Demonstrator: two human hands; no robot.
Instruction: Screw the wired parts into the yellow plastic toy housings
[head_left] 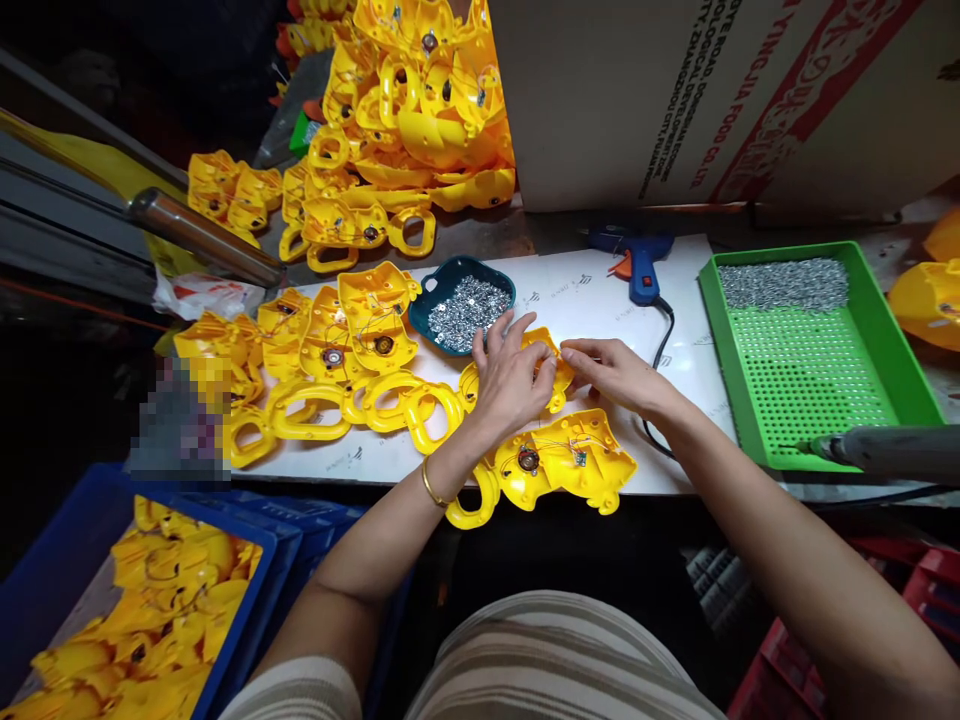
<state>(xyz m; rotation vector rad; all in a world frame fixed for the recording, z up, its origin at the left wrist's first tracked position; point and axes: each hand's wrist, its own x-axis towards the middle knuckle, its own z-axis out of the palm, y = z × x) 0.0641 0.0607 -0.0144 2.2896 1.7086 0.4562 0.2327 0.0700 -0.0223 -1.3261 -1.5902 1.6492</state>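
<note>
My left hand [514,375] lies over a yellow plastic shell [554,345], its thumb and forefinger bent together near the shell's middle; whatever is between them is too small to make out. At the shell's right edge is my right hand [611,375], fingers pointing left and close together, their tips touching or nearly touching the shell. Just in front, a second open shell [600,455] with a round metal part, wires and a ring handle rests at the board's front edge. Behind my left hand sits a dark teal dish [420,318] of small metal pieces.
Yellow shells [379,320] crowd the white board [390,457] at left, with a tall pile [450,135] behind. A blue glue gun [643,268], green basket [896,350] of screws and grey tool [900,446] stand right. A blue crate [259,590] is lower left; a carton [600,100] stands behind.
</note>
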